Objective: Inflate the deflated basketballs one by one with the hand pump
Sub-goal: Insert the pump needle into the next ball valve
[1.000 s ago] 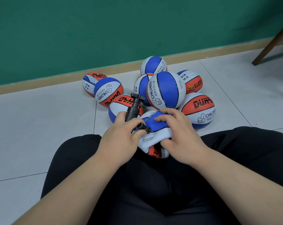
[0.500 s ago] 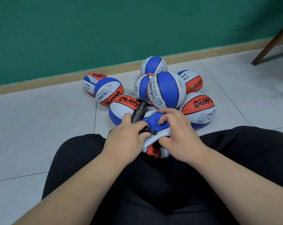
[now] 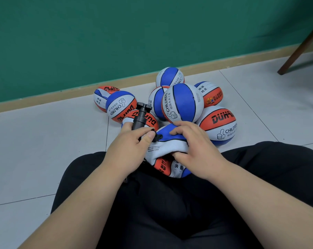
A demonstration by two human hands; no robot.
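Head view: left grip (image 3: pixel 128 150) holds black plastic hand pump (image 3: pixel 140 117); right grip (image 3: pixel 193 148) clutches limp blue-white rubber basketball (image 3: pixel 167 147), probably steadying it for the needle.

Indoor room: pale tiled floor (image 3: pixel 44 144), green wall (image 3: pixel 116 33).

i have only one view here: a wide-angle camera on the wearer's head, pitched forward and down. it sits close over the lap, and both forearms come in from the bottom edge. the left hand (image 3: pixel 128 151) gripping the hand pump (image 3: pixel 140 117) and the right hand (image 3: pixel 197 150) gripping the deflated basketball (image 3: pixel 168 150) fall near centre. beyond them lie the pile of basketballs (image 3: pixel 182 103), the tiled floor (image 3: pixel 44 141) and, across the top, the green wall (image 3: pixel 116 33).
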